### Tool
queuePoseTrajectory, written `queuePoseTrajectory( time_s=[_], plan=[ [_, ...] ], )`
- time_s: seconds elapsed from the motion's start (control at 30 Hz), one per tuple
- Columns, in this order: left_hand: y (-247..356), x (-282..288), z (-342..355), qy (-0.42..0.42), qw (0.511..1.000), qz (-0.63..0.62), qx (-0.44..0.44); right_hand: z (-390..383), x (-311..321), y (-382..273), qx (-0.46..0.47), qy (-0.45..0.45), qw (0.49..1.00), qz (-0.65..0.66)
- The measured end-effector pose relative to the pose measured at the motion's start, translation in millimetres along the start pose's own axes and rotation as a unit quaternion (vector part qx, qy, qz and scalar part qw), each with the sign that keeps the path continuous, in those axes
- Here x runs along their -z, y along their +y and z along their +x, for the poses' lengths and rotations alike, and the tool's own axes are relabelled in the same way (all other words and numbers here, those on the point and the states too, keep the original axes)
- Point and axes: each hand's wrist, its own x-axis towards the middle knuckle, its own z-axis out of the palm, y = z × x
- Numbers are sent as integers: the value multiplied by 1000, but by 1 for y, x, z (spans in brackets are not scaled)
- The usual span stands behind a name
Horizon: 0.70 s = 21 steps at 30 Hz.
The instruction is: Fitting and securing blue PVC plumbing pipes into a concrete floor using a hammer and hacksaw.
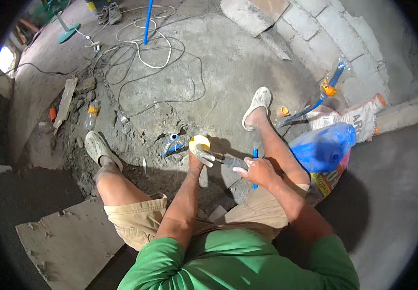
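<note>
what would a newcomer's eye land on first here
Probably the big blue plastic container on the right, just beyond the person's right leg. Then the tangle of cords looping over the floor at the top. Near the centre, the right hand grips a grey-handled tool, its far end close to the left hand.

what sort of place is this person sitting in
Probably a building site or a room under construction: there's a bare block wall, a rough, unfinished concrete floor, and broken rubble lying over to the left.
</note>
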Motion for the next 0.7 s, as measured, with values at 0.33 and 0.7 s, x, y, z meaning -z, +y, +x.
queuePoseTrajectory(
  time_s=[0.33, 0.7],
  plan=[
    [6, 7, 0, 64, 812, 557, -160, -32, 59, -35, 70, -42, 892, 444],
    [5, 11, -11, 95, 798, 583, -121, 10, 20, 5, 143, 54, 982, -110]
  ],
)
